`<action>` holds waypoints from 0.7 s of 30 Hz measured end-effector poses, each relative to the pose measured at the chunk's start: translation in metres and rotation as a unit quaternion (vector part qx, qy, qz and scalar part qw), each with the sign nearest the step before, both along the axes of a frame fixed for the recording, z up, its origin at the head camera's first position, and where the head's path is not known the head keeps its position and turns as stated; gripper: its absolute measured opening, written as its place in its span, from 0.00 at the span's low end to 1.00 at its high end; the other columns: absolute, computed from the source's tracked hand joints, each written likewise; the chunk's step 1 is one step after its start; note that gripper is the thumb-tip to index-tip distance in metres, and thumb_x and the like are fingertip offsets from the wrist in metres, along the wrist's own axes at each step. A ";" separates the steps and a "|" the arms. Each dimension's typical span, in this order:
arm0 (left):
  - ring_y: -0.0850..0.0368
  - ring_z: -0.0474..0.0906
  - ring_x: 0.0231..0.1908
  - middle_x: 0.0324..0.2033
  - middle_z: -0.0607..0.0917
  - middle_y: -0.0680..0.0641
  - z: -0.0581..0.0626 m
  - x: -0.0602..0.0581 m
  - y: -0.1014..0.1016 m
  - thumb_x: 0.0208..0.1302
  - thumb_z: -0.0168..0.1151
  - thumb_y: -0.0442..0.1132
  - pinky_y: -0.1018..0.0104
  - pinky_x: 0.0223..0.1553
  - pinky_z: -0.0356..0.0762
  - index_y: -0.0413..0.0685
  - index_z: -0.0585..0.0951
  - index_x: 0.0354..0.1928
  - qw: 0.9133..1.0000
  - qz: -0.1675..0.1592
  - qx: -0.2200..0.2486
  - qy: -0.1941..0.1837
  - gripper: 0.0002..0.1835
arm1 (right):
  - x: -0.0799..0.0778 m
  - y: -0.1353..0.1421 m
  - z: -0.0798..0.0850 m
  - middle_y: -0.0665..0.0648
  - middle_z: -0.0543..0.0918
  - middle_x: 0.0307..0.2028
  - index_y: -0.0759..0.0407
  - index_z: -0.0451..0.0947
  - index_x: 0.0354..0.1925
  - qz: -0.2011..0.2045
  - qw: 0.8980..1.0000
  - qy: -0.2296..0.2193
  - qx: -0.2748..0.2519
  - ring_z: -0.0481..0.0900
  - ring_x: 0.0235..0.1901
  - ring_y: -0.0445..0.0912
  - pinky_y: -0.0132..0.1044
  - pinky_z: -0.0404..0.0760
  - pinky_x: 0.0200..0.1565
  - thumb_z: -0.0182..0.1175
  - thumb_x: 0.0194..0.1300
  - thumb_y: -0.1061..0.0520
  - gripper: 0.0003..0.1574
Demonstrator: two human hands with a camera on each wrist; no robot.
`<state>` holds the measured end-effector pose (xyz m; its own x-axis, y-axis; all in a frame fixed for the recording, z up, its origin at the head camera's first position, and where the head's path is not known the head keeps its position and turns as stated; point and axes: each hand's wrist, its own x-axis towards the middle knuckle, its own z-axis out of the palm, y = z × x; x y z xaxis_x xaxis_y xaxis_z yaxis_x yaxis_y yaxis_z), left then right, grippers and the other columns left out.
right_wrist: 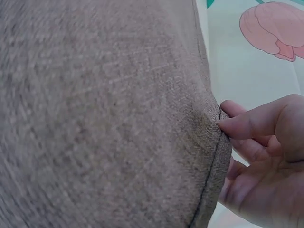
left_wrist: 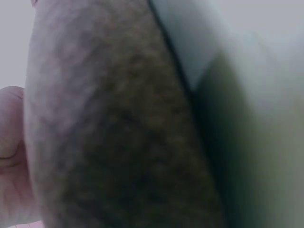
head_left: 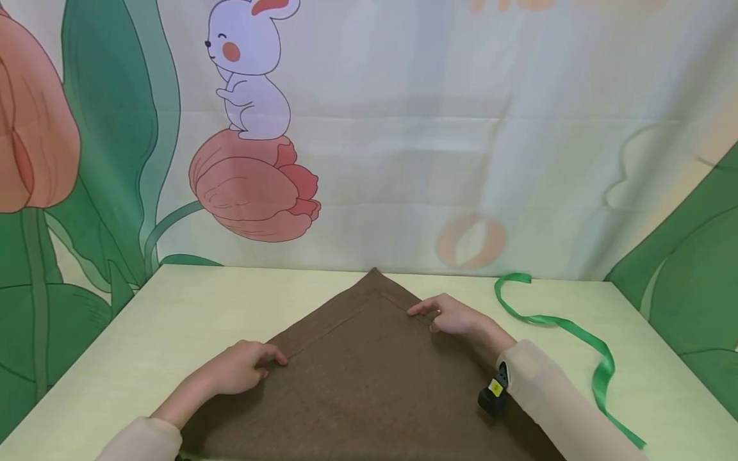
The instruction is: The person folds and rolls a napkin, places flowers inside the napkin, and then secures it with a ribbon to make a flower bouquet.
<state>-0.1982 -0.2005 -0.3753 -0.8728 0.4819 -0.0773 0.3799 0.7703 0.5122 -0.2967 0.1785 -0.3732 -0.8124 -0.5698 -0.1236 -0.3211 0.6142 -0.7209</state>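
The left hand (head_left: pixel 239 367) was placed at the left edge of a brown cloth (head_left: pixel 352 390) — grip undeterminable; by the right hand (head_left: pixel 454 316), extended farther forward, the opposite edge was pinched.

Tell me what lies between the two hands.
Brown cloth spans the stretch between the left hand and the right hand, with nothing lying on it there; the head view shows this.

I see the brown cloth (head_left: pixel 357 390) cut at the head view's bottom; blurred in the left wrist view, it partly hides the left hand (left_wrist: pixel 13 159).
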 end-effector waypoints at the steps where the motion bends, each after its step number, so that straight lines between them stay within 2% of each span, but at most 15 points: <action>1: 0.58 0.73 0.35 0.37 0.82 0.48 0.000 -0.001 0.000 0.52 0.55 0.22 0.59 0.37 0.71 0.46 0.80 0.40 1.000 0.000 0.000 0.004 0.16 | -0.001 0.000 0.002 0.62 0.76 0.52 0.65 0.74 0.52 0.003 1.000 0.006 0.002 0.67 0.56 0.58 0.40 0.67 0.44 0.45 0.45 0.77 0.34; 6: 0.59 0.71 0.33 0.37 0.82 0.47 0.001 -0.006 -0.002 0.52 0.54 0.22 0.61 0.35 0.69 0.45 0.81 0.40 1.000 0.008 0.000 0.022 0.16 | -0.007 -0.003 0.009 0.63 0.76 0.53 0.65 0.74 0.53 0.009 1.000 0.029 -0.002 0.68 0.55 0.57 0.38 0.66 0.36 0.44 0.44 0.78 0.35; 9: 0.59 0.71 0.32 0.37 0.83 0.47 0.001 -0.011 -0.002 0.52 0.54 0.22 0.62 0.35 0.69 0.44 0.81 0.41 0.999 0.021 -0.003 0.034 0.16 | -0.014 -0.005 0.012 0.65 0.76 0.52 0.66 0.74 0.52 0.010 0.999 0.036 -0.007 0.70 0.49 0.54 0.36 0.63 0.30 0.42 0.42 0.78 0.36; 13: 0.57 0.71 0.32 0.36 0.82 0.47 0.001 -0.018 -0.003 0.52 0.54 0.22 0.60 0.35 0.69 0.44 0.81 0.41 0.998 0.038 -0.019 0.049 0.16 | -0.024 -0.010 0.013 0.65 0.76 0.52 0.68 0.74 0.52 0.009 0.999 0.046 -0.003 0.71 0.50 0.55 0.35 0.66 0.32 0.43 0.43 0.78 0.35; 16: 0.56 0.70 0.31 0.35 0.81 0.47 0.001 -0.024 -0.002 0.53 0.55 0.23 0.60 0.35 0.69 0.44 0.81 0.41 0.997 0.048 -0.028 0.056 0.16 | -0.031 -0.012 0.013 0.65 0.76 0.52 0.68 0.73 0.52 0.008 0.998 0.057 0.003 0.68 0.56 0.59 0.35 0.67 0.38 0.44 0.43 0.77 0.34; 21: 0.56 0.68 0.30 0.31 0.79 0.48 0.001 -0.031 -0.004 0.53 0.56 0.24 0.62 0.32 0.67 0.44 0.81 0.42 0.996 0.047 -0.020 0.066 0.15 | -0.039 -0.014 0.010 0.65 0.77 0.50 0.68 0.74 0.52 -0.003 0.998 0.065 0.014 0.70 0.54 0.58 0.35 0.68 0.37 0.45 0.44 0.76 0.33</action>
<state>-0.2290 -0.2048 -0.3744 -0.9178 0.3964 0.0242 0.3674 0.8244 0.4305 -0.3355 0.1646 -0.3635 -0.8257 -0.5631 -0.0330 -0.4075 0.6359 -0.6554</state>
